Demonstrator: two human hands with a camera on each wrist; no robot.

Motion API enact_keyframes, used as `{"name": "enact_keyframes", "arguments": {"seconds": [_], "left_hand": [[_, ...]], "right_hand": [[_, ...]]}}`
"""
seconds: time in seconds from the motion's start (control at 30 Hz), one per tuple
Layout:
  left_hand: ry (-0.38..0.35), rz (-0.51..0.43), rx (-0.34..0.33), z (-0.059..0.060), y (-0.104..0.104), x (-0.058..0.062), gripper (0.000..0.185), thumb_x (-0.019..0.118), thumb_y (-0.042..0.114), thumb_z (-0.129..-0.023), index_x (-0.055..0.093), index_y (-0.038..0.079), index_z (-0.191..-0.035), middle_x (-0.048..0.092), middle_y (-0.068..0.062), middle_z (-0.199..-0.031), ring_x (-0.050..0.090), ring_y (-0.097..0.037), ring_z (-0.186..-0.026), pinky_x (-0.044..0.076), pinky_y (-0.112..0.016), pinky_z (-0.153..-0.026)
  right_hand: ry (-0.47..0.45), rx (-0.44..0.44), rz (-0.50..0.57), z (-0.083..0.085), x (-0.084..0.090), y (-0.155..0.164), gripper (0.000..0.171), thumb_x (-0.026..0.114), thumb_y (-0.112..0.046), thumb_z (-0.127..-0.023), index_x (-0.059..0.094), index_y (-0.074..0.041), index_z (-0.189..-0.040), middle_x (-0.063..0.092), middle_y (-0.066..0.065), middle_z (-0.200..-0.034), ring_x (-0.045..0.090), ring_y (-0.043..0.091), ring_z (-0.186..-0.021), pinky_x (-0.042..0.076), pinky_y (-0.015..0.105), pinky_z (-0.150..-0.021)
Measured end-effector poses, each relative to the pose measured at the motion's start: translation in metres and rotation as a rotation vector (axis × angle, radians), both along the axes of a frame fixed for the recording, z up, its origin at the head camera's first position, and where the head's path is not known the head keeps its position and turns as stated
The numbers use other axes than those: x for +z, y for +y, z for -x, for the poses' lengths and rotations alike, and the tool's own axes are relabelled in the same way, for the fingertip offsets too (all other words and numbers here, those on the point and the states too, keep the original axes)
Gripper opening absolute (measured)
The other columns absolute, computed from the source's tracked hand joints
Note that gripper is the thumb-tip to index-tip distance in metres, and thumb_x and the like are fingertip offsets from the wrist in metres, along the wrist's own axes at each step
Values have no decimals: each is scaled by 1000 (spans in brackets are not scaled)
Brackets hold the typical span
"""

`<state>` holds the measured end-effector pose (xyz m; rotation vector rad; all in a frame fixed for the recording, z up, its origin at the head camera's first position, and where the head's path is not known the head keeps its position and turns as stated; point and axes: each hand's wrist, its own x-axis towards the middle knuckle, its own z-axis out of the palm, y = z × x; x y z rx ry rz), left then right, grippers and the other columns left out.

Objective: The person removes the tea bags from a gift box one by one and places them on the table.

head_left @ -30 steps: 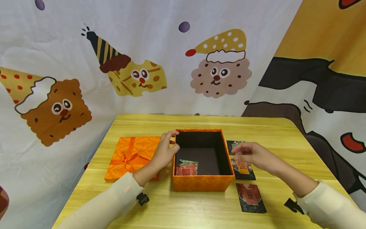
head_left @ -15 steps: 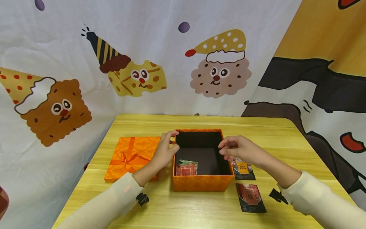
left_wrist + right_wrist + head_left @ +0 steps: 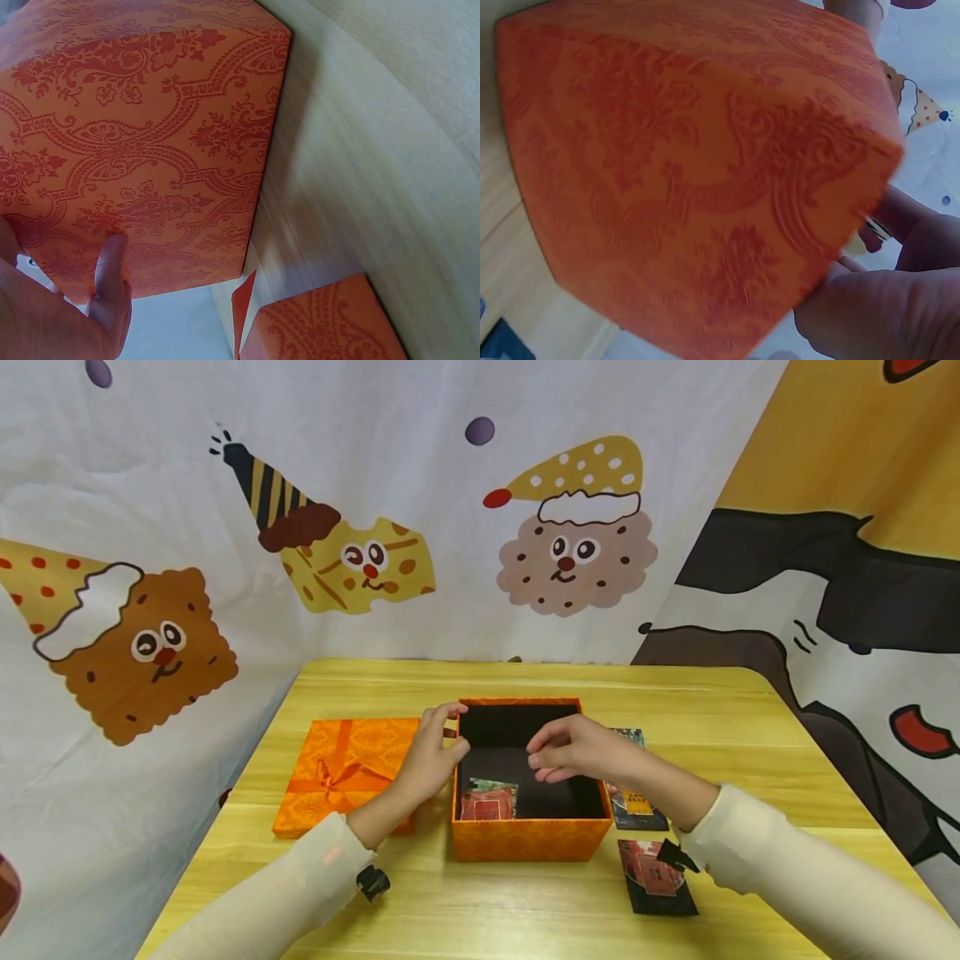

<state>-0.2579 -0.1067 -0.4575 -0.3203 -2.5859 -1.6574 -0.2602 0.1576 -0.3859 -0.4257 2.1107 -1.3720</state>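
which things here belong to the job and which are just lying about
Likely in the job:
open orange box
left hand on its side
right hand above it
red packet and green packet inside
three packets beside it

Likely just lying about:
orange lid with ribbon bow

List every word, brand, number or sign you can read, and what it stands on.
No text is readable.
Red packet in the box: too small.
Green packet behind: too covered.
Red-label packet outside the box: too blurred.
Yellow-label packet: too small.
Farthest packet: none distinguishable.
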Motion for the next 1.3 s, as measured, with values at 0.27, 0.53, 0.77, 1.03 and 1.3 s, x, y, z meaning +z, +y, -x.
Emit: {"name": "enact_keyframes", "arguments": {"seconds": [0.27,0.53,0.77,1.03,1.3], "left_hand": [[5,6,10,0,1,0,48,60,4,-96,52,12,-143,45,-16,-137,56,-33,-111,56,-42,-85],[4,19,14,0,2,1,49,60,3,-95,52,12,-143,45,-16,-137,57,-33,-111,55,-42,-87],[1,27,13,1,0,1,50,60,5,-95,52,13,-143,45,-16,-136,56,-33,-112,56,-40,-85],[1,31,12,-1,0,1,49,61,4,-96,52,13,-143,46,-15,-135,57,-33,-111,56,-41,-85],[13,33,12,0,1,1,50,61,5,-95,53,12,-143,46,-15,-134,57,-32,-110,56,-40,-84]], "right_hand": [[-86,-15,-13,12,-16,-24,29,69,-13,-98,67,6,-120,71,23,-110,74,34,-98,60,44,-88],[-151,-5,-60,22,-35,-47,32,68,-11,-97,68,11,-121,70,25,-116,72,36,-104,60,43,-89],[-108,24,-137,31,-42,-61,28,69,-11,-96,71,9,-115,72,22,-114,70,38,-107,58,48,-92],[-23,82,-236,32,-47,-61,28,75,-10,-91,73,6,-113,74,8,-100,72,27,-93,60,43,-85],[3,153,-284,31,-46,-61,27,77,-11,-90,72,5,-112,72,4,-91,71,26,-85,61,41,-72]]}}
